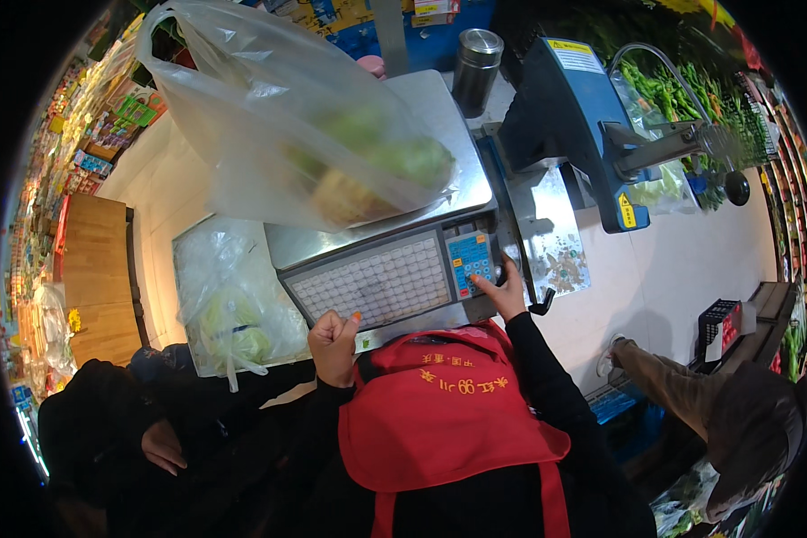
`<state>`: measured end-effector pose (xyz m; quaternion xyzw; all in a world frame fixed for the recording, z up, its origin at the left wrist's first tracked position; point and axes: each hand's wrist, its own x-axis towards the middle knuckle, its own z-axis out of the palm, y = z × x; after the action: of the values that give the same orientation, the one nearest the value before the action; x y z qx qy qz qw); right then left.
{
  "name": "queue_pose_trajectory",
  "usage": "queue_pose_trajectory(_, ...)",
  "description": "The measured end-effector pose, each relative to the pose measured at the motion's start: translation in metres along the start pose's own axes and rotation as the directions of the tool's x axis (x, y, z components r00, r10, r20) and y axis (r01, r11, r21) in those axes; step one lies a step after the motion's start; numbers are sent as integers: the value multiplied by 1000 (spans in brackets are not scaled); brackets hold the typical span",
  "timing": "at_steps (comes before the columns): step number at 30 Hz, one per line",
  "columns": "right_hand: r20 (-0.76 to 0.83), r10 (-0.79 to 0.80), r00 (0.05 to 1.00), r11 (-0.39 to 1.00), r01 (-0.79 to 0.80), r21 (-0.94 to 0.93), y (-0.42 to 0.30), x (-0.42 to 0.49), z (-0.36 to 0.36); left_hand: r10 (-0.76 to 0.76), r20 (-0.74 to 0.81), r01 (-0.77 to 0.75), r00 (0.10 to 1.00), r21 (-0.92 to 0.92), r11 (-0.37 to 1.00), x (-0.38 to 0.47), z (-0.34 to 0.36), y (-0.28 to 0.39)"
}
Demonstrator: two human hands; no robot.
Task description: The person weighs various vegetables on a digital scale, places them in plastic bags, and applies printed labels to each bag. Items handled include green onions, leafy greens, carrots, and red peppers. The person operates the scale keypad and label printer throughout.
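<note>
An electronic label scale with a steel pan (437, 101) stands before me, its broad key panel (376, 276) facing my body. On the pan rests a translucent plastic bag (242, 121) with green and brownish produce, blurred. My right hand (506, 289) is at the blue number keypad (469, 263), thumb on its lower keys and a finger along the scale's right edge; it holds nothing. My left hand (335, 343) is curled at the panel's lower edge; whether something is inside the fist cannot be seen.
A knotted bag of pale green vegetables (235, 329) lies on the counter's left side. Behind the scale stands a steel flask (477, 70). A blue bag-sealing machine (578, 114) is at the right. One person's hand (163, 445) shows lower left; another person's leg (666, 383) is at right.
</note>
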<state>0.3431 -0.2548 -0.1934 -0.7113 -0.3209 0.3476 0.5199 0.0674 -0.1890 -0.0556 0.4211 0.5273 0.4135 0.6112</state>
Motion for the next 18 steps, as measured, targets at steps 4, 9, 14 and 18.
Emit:
queue_pose_trajectory(4,-68,-57,996,990,48,-130,-9,-1,9,8,1,-8,1000,-25,1000,2,1,0)
queue_pose_trajectory(9,7,45,999,994,-46,102,-5,3,-4,7,0,-7,1000,0,1000,4,0,-1)
queue_pose_trajectory(14,-36,21,999,999,-22,-33,0,4,-3,-5,5,5,1000,8,1000,5,-1,-2)
queue_pose_trajectory(18,-49,6,999,998,-8,-55,-2,4,-2,4,7,-4,1000,12,1000,5,0,-1)
